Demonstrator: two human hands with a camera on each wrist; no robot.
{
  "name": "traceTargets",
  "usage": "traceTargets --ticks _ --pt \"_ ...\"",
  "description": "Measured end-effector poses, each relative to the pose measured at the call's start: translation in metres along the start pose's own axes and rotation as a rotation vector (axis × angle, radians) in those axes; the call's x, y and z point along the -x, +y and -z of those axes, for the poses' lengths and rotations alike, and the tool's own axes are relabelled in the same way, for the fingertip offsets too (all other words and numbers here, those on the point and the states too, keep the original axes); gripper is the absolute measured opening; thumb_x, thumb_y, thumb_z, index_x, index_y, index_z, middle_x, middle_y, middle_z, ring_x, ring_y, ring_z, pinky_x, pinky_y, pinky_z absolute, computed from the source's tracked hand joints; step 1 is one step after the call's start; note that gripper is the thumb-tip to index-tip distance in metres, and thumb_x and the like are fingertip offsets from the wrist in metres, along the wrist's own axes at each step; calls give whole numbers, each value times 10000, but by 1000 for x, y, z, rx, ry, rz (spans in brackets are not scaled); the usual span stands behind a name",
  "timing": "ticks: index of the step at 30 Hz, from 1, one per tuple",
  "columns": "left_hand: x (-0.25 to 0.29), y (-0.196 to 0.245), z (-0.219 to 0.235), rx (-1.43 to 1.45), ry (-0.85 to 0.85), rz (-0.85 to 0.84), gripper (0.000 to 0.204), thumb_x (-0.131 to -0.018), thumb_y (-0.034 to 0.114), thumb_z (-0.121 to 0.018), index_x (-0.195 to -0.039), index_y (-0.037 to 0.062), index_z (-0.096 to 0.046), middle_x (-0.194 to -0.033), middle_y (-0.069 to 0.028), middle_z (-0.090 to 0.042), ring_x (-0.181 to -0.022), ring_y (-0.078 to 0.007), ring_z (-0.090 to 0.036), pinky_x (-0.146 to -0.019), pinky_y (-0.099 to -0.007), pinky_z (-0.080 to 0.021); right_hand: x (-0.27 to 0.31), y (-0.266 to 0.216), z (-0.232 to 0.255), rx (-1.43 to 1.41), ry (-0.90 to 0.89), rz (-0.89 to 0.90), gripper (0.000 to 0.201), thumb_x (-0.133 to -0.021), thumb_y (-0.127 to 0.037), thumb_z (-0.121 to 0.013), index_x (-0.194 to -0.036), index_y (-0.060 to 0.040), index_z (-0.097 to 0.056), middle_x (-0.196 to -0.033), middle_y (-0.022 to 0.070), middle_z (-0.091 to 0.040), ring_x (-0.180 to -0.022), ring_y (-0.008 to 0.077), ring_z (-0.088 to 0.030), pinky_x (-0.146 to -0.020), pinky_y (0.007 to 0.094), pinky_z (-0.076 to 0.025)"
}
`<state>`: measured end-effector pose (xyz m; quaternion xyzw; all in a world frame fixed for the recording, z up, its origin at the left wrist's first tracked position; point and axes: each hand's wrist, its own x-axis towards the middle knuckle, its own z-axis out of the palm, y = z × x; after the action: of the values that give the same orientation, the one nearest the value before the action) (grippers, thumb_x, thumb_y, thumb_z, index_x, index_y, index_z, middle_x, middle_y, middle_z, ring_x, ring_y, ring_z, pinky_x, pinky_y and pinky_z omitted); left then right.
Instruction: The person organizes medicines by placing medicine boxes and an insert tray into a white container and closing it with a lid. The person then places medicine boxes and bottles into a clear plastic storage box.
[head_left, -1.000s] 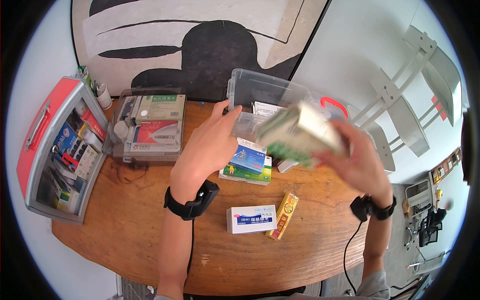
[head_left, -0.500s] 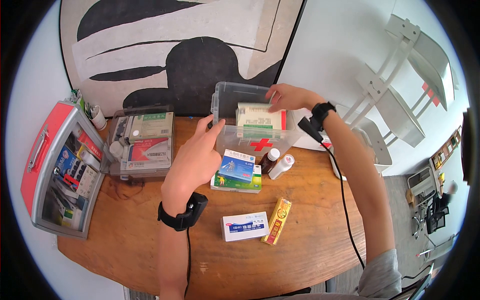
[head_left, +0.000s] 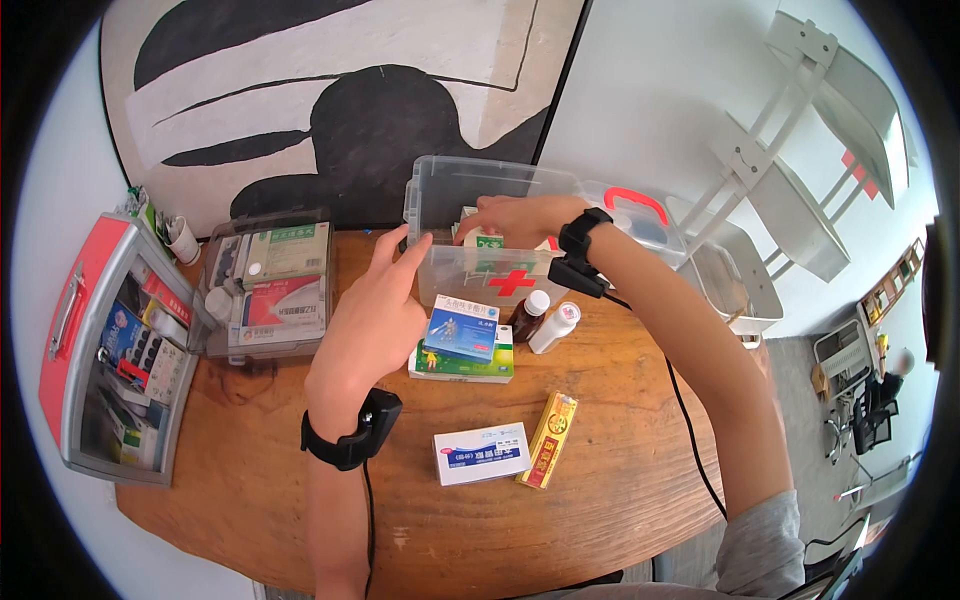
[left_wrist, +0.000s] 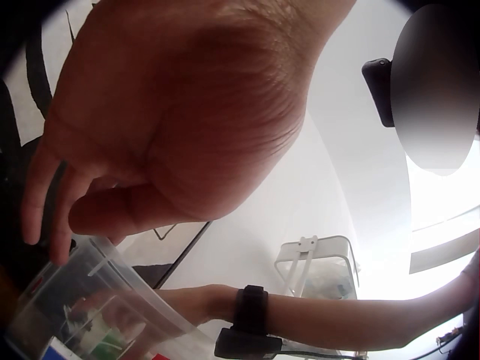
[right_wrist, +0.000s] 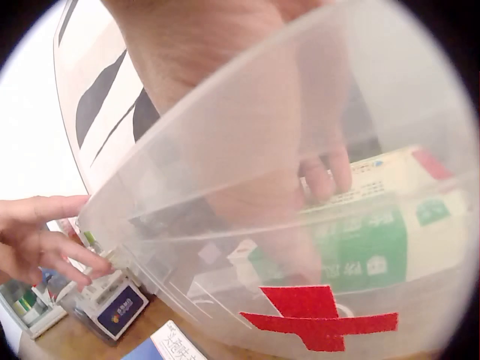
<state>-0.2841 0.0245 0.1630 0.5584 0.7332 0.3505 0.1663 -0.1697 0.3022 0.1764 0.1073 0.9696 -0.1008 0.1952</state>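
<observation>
A clear bin (head_left: 440, 270) with a red cross stands at the table's back. My left hand (head_left: 365, 325) is at its left corner, fingers fairly straight, the fingertips touching the rim; the left wrist view shows this hand's palm side (left_wrist: 180, 112). Inside the bin is my right hand (head_left: 525, 220). Seen through the plastic in the right wrist view, its fingers (right_wrist: 326, 176) lie on top of a green and white box (right_wrist: 367, 251) and its thumb lies against the front. Part of the box (head_left: 488, 242) is hidden by the hand and the bin wall.
A blue box (head_left: 463, 328) lies on a green one (head_left: 465, 365), beside a brown bottle (head_left: 528, 316) and a white bottle (head_left: 555, 328). Nearer lie a white-blue box (head_left: 482, 454) and a yellow box (head_left: 548, 440). Left stand a filled grey case (head_left: 270, 345) and a red-topped cabinet (head_left: 85, 320).
My right hand first brought a pale green box from the right into the bin, then moved left and lower inside it. My left hand has stayed at the bin's corner. The head view has shifted.
</observation>
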Motion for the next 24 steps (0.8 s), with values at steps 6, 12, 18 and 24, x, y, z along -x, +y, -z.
traceTargets --ticks 6,12,18,24 --pt "-1 0 -4 -8 1 -3 743 -881 -107 -408 -1603 44 -493 -1725 -133 -374 -1393 -304 -606 -1158 -412 -480 4 17 -5 83 82 -88 638 -844 -67 -782 -1428 -296 -666 -1188 102 -577 -1243 345 -590 -1043 477 -524" --pt "-1 3 -4 -62 -14 16 735 -907 -90 -430 -1625 63 -469 -1742 -134 -348 -1375 -323 -615 -1150 -429 -490 3 16 -12 107 125 -103 657 -865 -58 -775 -1461 -309 -655 -1245 115 -582 -1277 357 -581 -1074 487 -510" --pt "-1 3 -5 -45 -14 18 732 -911 -84 -435 -1627 59 -463 -1745 -133 -342 -1361 -335 -619 -1147 -436 -491 -3 18 -18 128 107 -48 726 -873 -54 -776 -1513 -354 -614 -1296 154 -578 -1357 384 -537 -1143 505 -470" --pt "-2 -4 -5 -44 11 -44 704 -905 14 -519 -1607 4 -464 -1739 -195 -334 -1278 -480 -644 -1112 -520 -500 -8 0 -16 167 129 -128 743 -762 -107 -894 -1434 -354 -694 -1430 153 -622 -1354 393 -608 -1114 493 -536"
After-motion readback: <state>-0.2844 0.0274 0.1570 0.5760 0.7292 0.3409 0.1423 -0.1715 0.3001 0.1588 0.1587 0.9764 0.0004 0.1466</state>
